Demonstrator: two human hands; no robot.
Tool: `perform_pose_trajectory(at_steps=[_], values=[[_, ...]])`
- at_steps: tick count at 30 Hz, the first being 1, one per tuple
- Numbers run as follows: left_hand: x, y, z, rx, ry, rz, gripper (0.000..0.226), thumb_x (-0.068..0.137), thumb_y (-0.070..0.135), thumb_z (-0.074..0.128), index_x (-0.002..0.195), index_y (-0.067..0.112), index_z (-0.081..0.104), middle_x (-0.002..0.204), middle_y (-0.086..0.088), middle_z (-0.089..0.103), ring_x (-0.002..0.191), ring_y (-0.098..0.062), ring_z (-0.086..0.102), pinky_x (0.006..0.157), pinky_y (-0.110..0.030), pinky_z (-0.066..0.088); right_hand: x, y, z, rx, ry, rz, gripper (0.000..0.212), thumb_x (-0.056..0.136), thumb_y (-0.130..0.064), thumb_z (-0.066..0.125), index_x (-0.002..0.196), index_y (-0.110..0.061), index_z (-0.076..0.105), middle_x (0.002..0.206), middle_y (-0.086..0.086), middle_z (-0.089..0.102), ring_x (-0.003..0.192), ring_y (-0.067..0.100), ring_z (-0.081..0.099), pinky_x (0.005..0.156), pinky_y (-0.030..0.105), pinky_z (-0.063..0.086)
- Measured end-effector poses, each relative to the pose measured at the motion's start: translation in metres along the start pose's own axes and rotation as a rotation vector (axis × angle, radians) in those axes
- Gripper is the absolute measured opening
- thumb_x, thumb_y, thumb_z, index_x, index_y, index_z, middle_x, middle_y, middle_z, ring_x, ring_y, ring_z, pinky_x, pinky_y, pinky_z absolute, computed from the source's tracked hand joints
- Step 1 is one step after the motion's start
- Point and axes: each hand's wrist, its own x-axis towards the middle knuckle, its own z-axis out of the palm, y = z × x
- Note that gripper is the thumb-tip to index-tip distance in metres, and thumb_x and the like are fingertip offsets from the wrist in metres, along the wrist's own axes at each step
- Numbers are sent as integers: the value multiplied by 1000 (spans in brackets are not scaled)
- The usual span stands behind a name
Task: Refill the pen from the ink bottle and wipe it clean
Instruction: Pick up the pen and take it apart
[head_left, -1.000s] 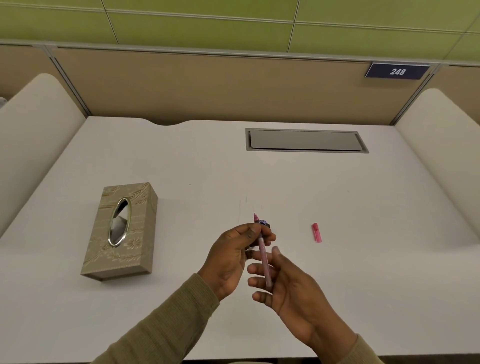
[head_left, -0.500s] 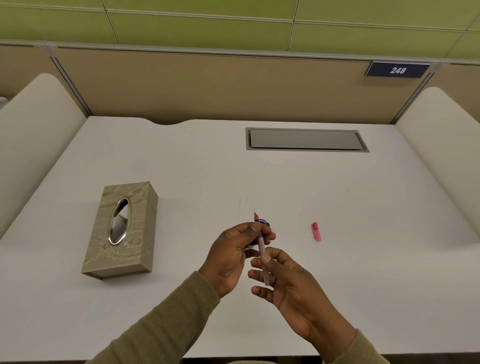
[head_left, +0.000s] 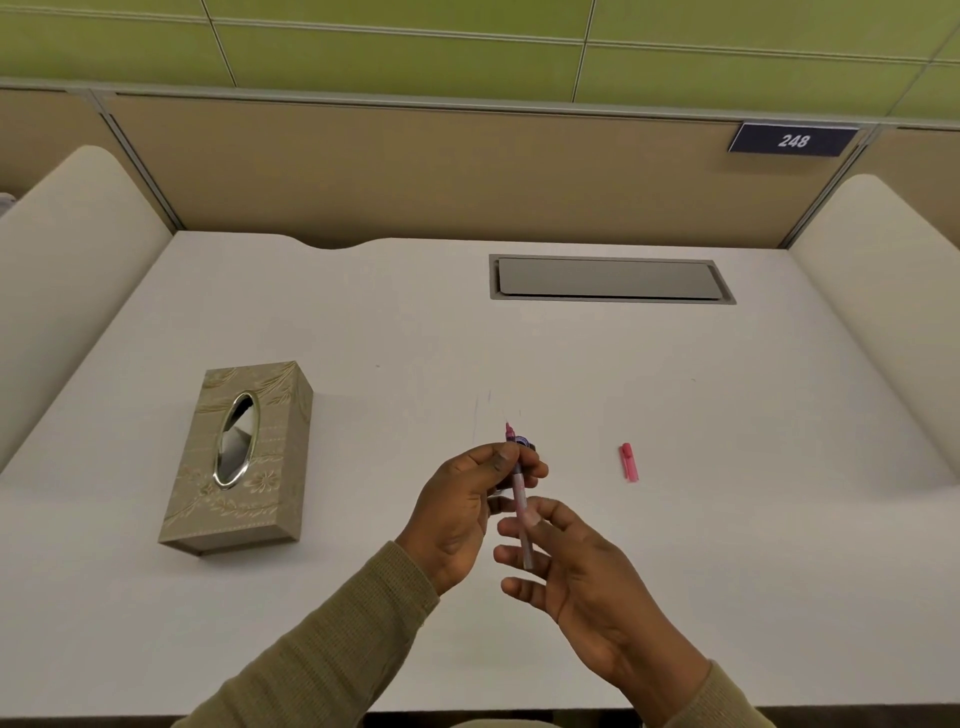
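Both hands meet over the near middle of the white laminate counter (head_left: 415, 322). The left hand (head_left: 462, 514) is curled, its thumb and fingertips pressed against the upper part of the slim pink translucent pen (head_left: 521, 512), whose pointed tip rises just above the fingers. Behind the same fingers a small dark ink bottle (head_left: 524, 444) with a purple rim shows only partly; whether the left hand grips it or merely stands in front of it cannot be told. The right hand (head_left: 587, 577) is loosely spread, fingers apart, with the thumb and forefinger closed on the lower barrel of the pen, which runs near-upright between the two hands.

To the right of the hands, well apart, a short pink plastic pen cap (head_left: 628, 462) lies flat on the counter. To the left, also well apart, stands a beige embossed rectangular tissue box (head_left: 270, 467) with a silver-rimmed oval opening on top. Farther back a grey recessed rectangular cable hatch (head_left: 610, 279) is set flush in the counter. Tan partition panels enclose the far edge; a dark blue number plate (head_left: 792, 140) reading 248 hangs at upper right. Olive knitted sleeves (head_left: 322, 660) cover both forearms.
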Motion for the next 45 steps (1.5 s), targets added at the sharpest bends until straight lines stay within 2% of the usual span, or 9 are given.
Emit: perform_pose_trajectory(at_steps=[2,7,10,15,19,23,27,32,45], values=[[0,-1,0,4,3,0,35,104,23,45,92,16,77,102,-11,76,103,-27,67,96,-47,50,0,0,0,8,12,-9,45,77,-34,73,116,-12,68,110,16,75,94,31,73,81,43,59],[0,-3,2,-8,4,4,33,102,22,47,93,13,77,103,-12,76,102,-26,67,94,-46,50,-1,1,-3,23,4,0,38,91,-38,63,115,-10,74,110,17,76,94,33,72,80,44,59],[-1,-4,3,-5,5,7,32,102,23,46,95,13,76,103,-12,76,102,-26,67,97,-48,50,-3,2,-3,-17,-11,-6,46,77,-36,72,116,-13,69,107,14,76,95,32,72,81,42,60],[-3,-5,6,-32,10,5,31,101,23,49,93,13,77,103,-13,76,100,-25,68,96,-48,49,-4,3,-6,45,-14,8,38,94,-37,60,117,-10,72,109,19,75,90,32,72,78,44,58],[-3,-7,8,-24,9,12,30,100,25,49,96,12,76,102,-11,76,100,-24,68,96,-48,48,-5,3,-7,13,-26,-4,46,79,-39,71,115,-11,68,103,16,75,90,32,72,79,43,58],[-4,-7,12,-48,6,18,30,90,33,56,94,11,76,102,-13,76,99,-23,68,90,-44,50,-6,2,-11,57,-41,13,41,93,-40,60,118,-10,71,105,19,74,87,32,71,74,43,58],[-4,-10,14,-31,11,7,29,100,24,50,96,12,75,103,-11,76,101,-24,68,94,-45,49,-7,2,-13,4,-61,-18,48,78,-36,72,120,-11,67,103,15,74,88,30,72,77,41,58],[-5,-10,19,-33,20,9,29,101,23,49,97,10,74,102,-11,76,100,-23,67,91,-43,49,-8,1,-18,45,-53,-2,36,95,-35,61,118,-9,70,103,17,74,87,31,72,75,42,57],[-6,-15,30,-19,46,-1,28,100,24,49,99,10,74,105,-13,76,101,-23,68,95,-46,49,-11,-2,-28,32,-79,-6,33,92,-32,65,120,-14,66,100,16,73,86,31,70,72,40,57]])
